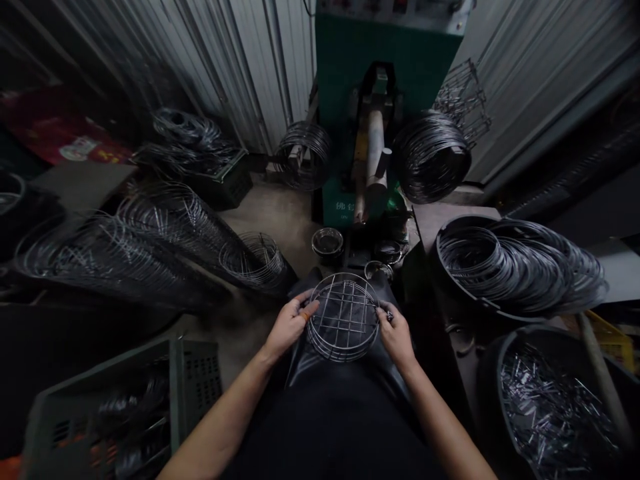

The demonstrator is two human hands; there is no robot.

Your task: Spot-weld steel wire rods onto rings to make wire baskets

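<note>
A small stack of round wire baskets (344, 317) with a square grid bottom rests on my lap. My left hand (290, 323) grips its left rim, thumb and fingers closed on the wire. On the opposite rim my right hand (395, 333) pinches the wire in the same way. Both forearms reach in from the bottom of the view. A black apron (345, 380) covers my knees under the baskets.
A green machine (370, 113) with a horizontal metal arm stands straight ahead. Wire ring coils (520, 267) fill a black tub at right; another tub (555, 400) holds short wire pieces. Long stacks of wire baskets (165, 240) lie left, a crate (120, 407) near left.
</note>
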